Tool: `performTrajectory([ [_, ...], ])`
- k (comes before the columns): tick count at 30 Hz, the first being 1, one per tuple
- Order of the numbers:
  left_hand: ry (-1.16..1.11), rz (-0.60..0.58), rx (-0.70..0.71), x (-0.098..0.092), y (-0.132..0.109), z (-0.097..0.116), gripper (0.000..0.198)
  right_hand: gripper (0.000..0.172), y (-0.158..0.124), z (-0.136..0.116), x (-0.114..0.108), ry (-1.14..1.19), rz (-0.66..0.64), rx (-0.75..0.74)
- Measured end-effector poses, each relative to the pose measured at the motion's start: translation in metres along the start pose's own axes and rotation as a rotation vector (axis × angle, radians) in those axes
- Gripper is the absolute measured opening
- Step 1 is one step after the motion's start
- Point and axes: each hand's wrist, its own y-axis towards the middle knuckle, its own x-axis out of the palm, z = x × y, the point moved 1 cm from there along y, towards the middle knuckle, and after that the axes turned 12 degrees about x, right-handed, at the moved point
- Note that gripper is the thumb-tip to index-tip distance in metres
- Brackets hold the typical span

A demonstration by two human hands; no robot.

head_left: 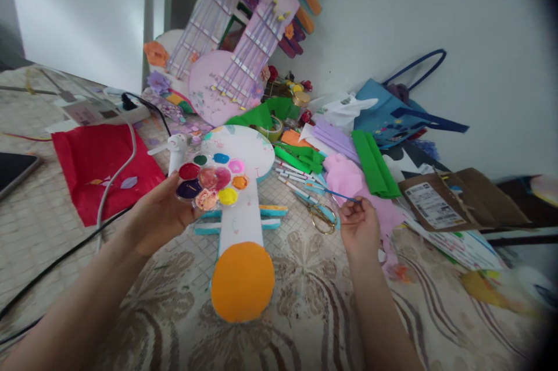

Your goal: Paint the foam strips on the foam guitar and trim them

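My left hand (163, 217) is closed on the edge of a clear paint palette (208, 178), whose round wells hold red, purple, green, blue, pink, orange and yellow paint. Between the fingertips of my right hand (360, 225) is a thin blue paintbrush (335, 192), its tip pointing left. Below the palette lies a white cutout (241, 225) with a long neck, a rounded far end and blue-edged side pegs. An orange disc (243, 282) covers its near end. Gold-handled scissors (323, 220) rest just left of my right hand.
Two decorated guitar-like cutouts (213, 83) lean at the back. Red paper (108, 167) and cables lie left, near a small white fan (176, 150). Green paper (375, 164), pink paper (344, 176), a blue bag (387, 112) and a cardboard box (462, 199) crowd the right.
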Motion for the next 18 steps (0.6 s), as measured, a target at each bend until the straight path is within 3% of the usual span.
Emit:
performTrajectory([
  [9, -0.03, -0.005, -0.021, 0.0, 0.001, -0.001, 0.037, 0.011, 0.006, -0.011, 0.003, 0.013, 0.028, -0.077],
  [18, -0.027, -0.004, -0.013, 0.002, -0.001, 0.0, 0.037, 0.01, 0.02, -0.022, 0.029, -0.011, 0.003, -0.131],
])
